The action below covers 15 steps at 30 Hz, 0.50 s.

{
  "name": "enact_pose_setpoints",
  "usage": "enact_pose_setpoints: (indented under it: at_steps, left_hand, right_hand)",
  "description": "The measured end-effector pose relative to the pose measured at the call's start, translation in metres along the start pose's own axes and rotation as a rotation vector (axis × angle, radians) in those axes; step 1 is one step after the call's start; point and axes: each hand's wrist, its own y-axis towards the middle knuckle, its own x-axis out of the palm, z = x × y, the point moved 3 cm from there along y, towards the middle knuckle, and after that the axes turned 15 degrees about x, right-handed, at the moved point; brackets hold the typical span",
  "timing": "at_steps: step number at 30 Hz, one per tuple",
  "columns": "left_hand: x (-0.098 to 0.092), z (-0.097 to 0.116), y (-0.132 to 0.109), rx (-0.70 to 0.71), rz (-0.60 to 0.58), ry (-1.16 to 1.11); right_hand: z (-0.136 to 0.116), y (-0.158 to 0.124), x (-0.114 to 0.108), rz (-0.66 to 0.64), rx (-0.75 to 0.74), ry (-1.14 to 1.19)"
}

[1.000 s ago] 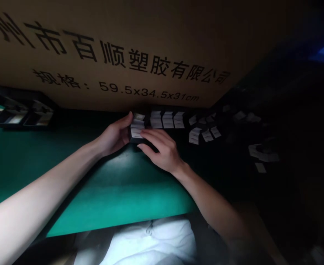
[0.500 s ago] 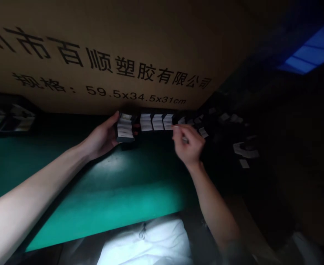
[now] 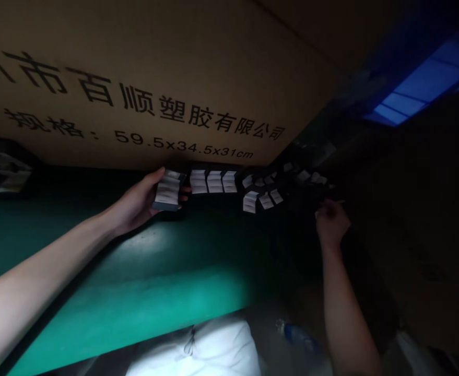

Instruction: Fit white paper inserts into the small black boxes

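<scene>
My left hand (image 3: 137,203) is wrapped around a small dark block with a stepped, pale front face (image 3: 168,189), held tilted just above the table. Beside it, a row of similar pale-faced pieces (image 3: 214,181) stands against the carton. My right hand (image 3: 333,224) is off to the right in deep shadow, fingers curled among scattered pale pieces. A thin pale sliver shows at its fingertips, but what it holds is too dark to make out. Between the hands lie several loose pale-faced pieces (image 3: 250,201).
A large printed cardboard carton (image 3: 166,62) walls off the back of the green table (image 3: 143,282). Dark trays (image 3: 4,172) with shiny contents sit at the left. Another carton (image 3: 421,250) stands in the dark on the right. A blue-labelled bottle (image 3: 297,334) is below the table edge.
My right hand has moved from beside the row out to the right, into the scattered pieces. An additional pale-faced piece shows where it was. My left hand still holds its block.
</scene>
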Motion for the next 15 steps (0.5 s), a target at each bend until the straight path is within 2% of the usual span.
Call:
enact_pose_setpoints:
  at_steps: [3, 6, 12, 15]
  left_hand:
    - [-0.002, -0.002, 0.000, 0.003, -0.015, -0.004]
    - [-0.002, -0.001, -0.001, -0.008, -0.006, -0.003]
    - [0.000, 0.001, -0.002, -0.024, 0.007, 0.005]
    - [-0.001, -0.001, -0.002, -0.021, -0.014, -0.010]
  right_hand:
    - [-0.007, 0.020, 0.016, -0.111, -0.102, -0.041]
    - [-0.022, 0.044, 0.041, -0.235, -0.190, -0.097]
    - [-0.035, 0.079, 0.082, -0.415, -0.198, -0.202]
    - [-0.036, 0.084, 0.089, -0.423, -0.205, -0.209]
